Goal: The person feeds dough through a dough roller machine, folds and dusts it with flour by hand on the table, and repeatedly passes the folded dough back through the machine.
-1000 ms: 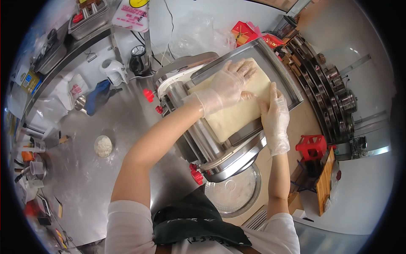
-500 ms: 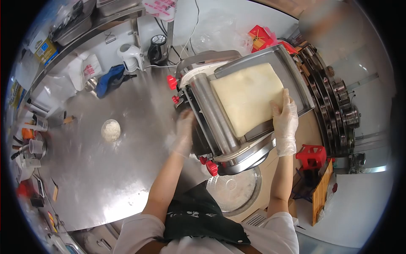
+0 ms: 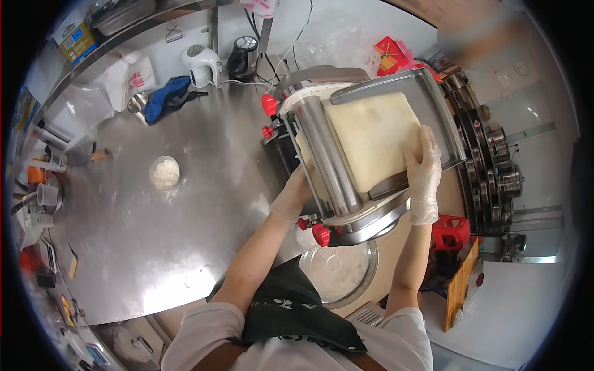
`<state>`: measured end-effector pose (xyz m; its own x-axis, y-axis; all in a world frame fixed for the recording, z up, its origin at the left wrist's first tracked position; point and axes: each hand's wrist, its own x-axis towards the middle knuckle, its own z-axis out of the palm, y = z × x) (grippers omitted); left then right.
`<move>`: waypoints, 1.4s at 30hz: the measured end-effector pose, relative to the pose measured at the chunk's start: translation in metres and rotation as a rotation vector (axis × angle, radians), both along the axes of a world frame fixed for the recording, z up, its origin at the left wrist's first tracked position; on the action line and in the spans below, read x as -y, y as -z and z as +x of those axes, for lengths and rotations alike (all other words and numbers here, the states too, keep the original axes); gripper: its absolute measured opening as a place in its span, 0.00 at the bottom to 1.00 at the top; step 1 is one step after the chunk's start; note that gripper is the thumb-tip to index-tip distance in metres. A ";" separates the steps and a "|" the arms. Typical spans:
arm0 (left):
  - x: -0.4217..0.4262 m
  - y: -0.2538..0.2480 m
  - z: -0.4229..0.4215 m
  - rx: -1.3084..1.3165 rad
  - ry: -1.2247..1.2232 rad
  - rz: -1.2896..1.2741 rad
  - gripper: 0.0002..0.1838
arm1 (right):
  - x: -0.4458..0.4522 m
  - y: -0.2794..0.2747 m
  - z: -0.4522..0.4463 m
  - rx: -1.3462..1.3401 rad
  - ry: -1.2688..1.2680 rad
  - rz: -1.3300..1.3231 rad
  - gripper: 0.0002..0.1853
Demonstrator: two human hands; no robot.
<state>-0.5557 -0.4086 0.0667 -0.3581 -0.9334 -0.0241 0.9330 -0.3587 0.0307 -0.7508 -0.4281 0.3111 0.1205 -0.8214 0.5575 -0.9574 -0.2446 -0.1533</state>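
A pale dough sheet [image 3: 374, 139] lies on the metal tray of the roller machine [image 3: 331, 162], its left edge at the steel roller. My right hand [image 3: 423, 170], in a clear glove, touches the right edge of the sheet, thumb apart from the raised fingers. Also gloved, my left hand [image 3: 298, 190] is at the near left side of the machine, below the roller, with its fingers hidden behind the frame. A strip of dough shows on the left side of the roller, above that hand.
On the steel table [image 3: 154, 247] stands a small bowl of white powder [image 3: 164, 174]. A white mixer [image 3: 202, 65] and a blue cloth [image 3: 167, 99] are at the back. A round metal tray [image 3: 337, 272] is below the machine, with a red stool [image 3: 450, 232] to the right.
My left hand has left the top of the dough and gone to the machine's left side. The sheet has moved slightly into the roller, with dough now showing beyond it. The view has shifted.
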 end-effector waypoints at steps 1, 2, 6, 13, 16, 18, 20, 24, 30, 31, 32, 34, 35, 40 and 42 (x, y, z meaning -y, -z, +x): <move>0.001 0.007 -0.002 0.032 -0.022 0.003 0.28 | -0.001 0.000 0.003 0.013 0.012 -0.017 0.30; 0.002 0.013 -0.003 0.064 -0.046 0.005 0.27 | -0.002 0.000 0.005 -0.002 0.024 -0.044 0.29; 0.001 0.023 0.001 0.184 -0.078 0.130 0.23 | -0.015 -0.004 0.019 -0.054 0.009 -0.154 0.27; -0.006 0.023 0.010 0.273 -0.081 0.172 0.21 | -0.045 -0.005 0.049 -0.046 -0.057 -0.224 0.25; -0.005 0.034 0.008 0.285 -0.106 0.167 0.21 | -0.049 -0.001 0.051 -0.059 -0.070 -0.250 0.24; -0.005 0.040 0.008 0.284 -0.112 0.168 0.21 | -0.050 0.002 0.052 -0.059 -0.075 -0.264 0.24; -0.005 0.045 0.008 0.276 -0.113 0.163 0.21 | -0.051 0.007 0.052 -0.058 -0.083 -0.277 0.24; -0.003 0.055 0.009 0.272 -0.100 0.183 0.22 | -0.050 0.012 0.053 -0.067 -0.084 -0.299 0.24; -0.006 0.052 0.013 0.259 -0.086 0.228 0.21 | -0.052 0.013 0.054 -0.060 -0.069 -0.277 0.25; -0.006 0.049 0.014 0.243 -0.088 0.251 0.19 | -0.052 0.013 0.054 -0.058 -0.066 -0.277 0.25; -0.007 0.046 0.016 0.226 -0.090 0.273 0.17 | -0.052 0.013 0.054 -0.058 -0.067 -0.276 0.25; -0.007 0.052 0.016 0.225 -0.085 0.273 0.17 | -0.052 0.012 0.055 -0.056 -0.069 -0.273 0.25; -0.007 0.055 0.017 0.224 -0.083 0.273 0.17 | -0.052 0.012 0.056 -0.055 -0.067 -0.269 0.25; -0.008 0.064 0.018 0.220 -0.086 0.301 0.17 | -0.052 0.012 0.055 -0.060 -0.062 -0.264 0.25; -0.008 0.069 0.020 0.220 -0.074 0.320 0.17 | -0.051 0.011 0.054 -0.051 -0.069 -0.268 0.25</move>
<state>-0.5359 -0.4003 -0.0019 -0.2436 -0.8896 -0.3865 0.9404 -0.3141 0.1303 -0.6966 -0.3766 0.2997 0.2045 -0.6343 0.7456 -0.9421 -0.3344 -0.0261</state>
